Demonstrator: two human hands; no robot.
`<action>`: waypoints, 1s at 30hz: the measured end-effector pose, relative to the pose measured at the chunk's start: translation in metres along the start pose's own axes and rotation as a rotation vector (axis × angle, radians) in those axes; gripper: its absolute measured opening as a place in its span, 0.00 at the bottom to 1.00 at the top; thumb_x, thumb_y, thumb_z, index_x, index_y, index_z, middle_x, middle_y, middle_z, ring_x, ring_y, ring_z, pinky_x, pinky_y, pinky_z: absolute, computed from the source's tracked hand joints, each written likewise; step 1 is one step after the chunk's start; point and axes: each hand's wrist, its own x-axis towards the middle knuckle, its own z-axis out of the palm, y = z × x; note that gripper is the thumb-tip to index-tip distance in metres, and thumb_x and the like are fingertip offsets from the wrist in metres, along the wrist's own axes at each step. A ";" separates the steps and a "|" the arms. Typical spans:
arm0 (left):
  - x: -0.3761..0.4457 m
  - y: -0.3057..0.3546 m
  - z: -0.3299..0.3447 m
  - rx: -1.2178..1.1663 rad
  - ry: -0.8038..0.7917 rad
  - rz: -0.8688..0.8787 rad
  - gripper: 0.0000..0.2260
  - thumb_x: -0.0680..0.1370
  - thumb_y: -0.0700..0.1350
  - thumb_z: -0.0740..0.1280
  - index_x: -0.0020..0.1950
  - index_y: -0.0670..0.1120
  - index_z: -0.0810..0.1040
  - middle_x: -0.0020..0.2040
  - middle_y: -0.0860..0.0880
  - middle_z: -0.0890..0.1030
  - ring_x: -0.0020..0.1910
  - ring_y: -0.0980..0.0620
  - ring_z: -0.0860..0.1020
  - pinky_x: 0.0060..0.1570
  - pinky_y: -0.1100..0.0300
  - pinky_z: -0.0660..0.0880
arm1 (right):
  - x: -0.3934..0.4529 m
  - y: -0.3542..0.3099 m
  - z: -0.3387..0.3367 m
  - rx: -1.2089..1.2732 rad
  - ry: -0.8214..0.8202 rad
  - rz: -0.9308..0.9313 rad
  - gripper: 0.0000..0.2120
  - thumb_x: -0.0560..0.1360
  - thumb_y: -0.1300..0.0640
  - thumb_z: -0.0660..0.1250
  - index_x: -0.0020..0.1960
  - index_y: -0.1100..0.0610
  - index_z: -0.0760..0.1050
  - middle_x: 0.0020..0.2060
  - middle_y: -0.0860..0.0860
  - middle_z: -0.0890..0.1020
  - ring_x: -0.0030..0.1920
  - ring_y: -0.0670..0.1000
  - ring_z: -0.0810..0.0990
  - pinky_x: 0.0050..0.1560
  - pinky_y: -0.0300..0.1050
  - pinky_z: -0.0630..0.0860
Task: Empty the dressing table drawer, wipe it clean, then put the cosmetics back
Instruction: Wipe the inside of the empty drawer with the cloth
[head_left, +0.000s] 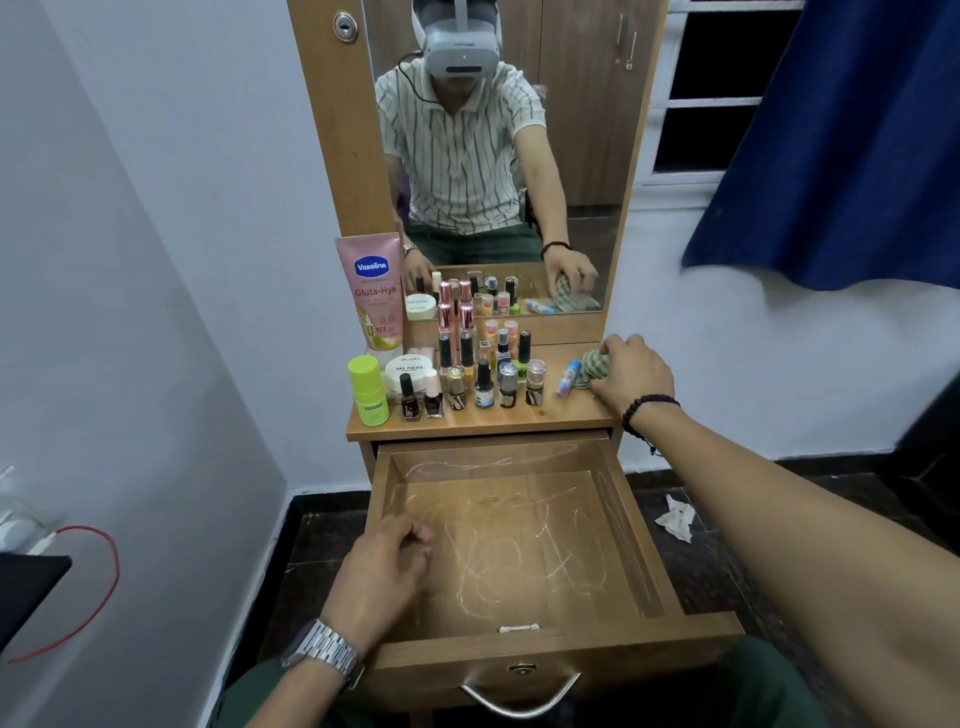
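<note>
The right hand (631, 376) rests on the right end of the bench (571, 410), its fingers (605, 387) curled down over a bunched checked cloth (592, 366) and gripping it against the wood. A beaded bracelet (647, 410) circles that wrist. Just left of the cloth a small blue-capped tube (567, 378) lies tilted, touching or nearly touching the fabric.

The left hand (382, 569) hangs over the near left corner of the drawer (649, 571), fingers (415, 538) loosely curled and holding nothing; whether they touch the drawer's floor cannot be told. A metal watch (322, 649) sits on that wrist.

The drawer is pulled fully out toward the person and has nothing inside. Its pale wooden floor is marked with looping whitish scribble-like streaks, which also run along the back and right walls. A small metal catch shows at the inner front edge, and a curved metal handle (519, 699) with a keyhole above it hangs on the front panel.

The cosmetics stand upright in rows on the left and middle of the bench: a pink lotion tube (371, 296) at the back left, a lime-green stick (368, 389) in front of it, a white round jar (410, 368) beside that, and nail-polish bottles (483, 384) crowded close together. The mirror (493, 156) behind reflects them.

On the dark floor right of the drawer lies a crumpled tissue (678, 517).
</note>
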 end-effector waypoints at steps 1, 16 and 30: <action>0.001 0.000 0.000 0.003 -0.002 0.003 0.08 0.75 0.43 0.68 0.46 0.56 0.76 0.47 0.60 0.78 0.47 0.63 0.77 0.45 0.74 0.70 | 0.001 0.000 -0.001 -0.037 0.022 -0.040 0.16 0.72 0.58 0.67 0.59 0.55 0.72 0.54 0.57 0.74 0.51 0.60 0.76 0.42 0.48 0.72; -0.003 0.000 0.001 0.006 -0.008 -0.008 0.07 0.75 0.43 0.68 0.47 0.56 0.76 0.47 0.59 0.78 0.47 0.62 0.77 0.50 0.67 0.74 | 0.012 0.003 -0.016 0.047 0.023 0.031 0.14 0.71 0.55 0.67 0.56 0.53 0.76 0.51 0.56 0.78 0.49 0.61 0.78 0.42 0.46 0.73; -0.002 0.001 -0.003 0.008 0.022 -0.019 0.09 0.75 0.42 0.68 0.46 0.57 0.75 0.48 0.59 0.79 0.48 0.62 0.77 0.50 0.64 0.75 | -0.006 0.012 -0.039 0.815 -0.075 0.239 0.14 0.74 0.45 0.66 0.40 0.56 0.75 0.39 0.56 0.81 0.39 0.55 0.77 0.38 0.47 0.74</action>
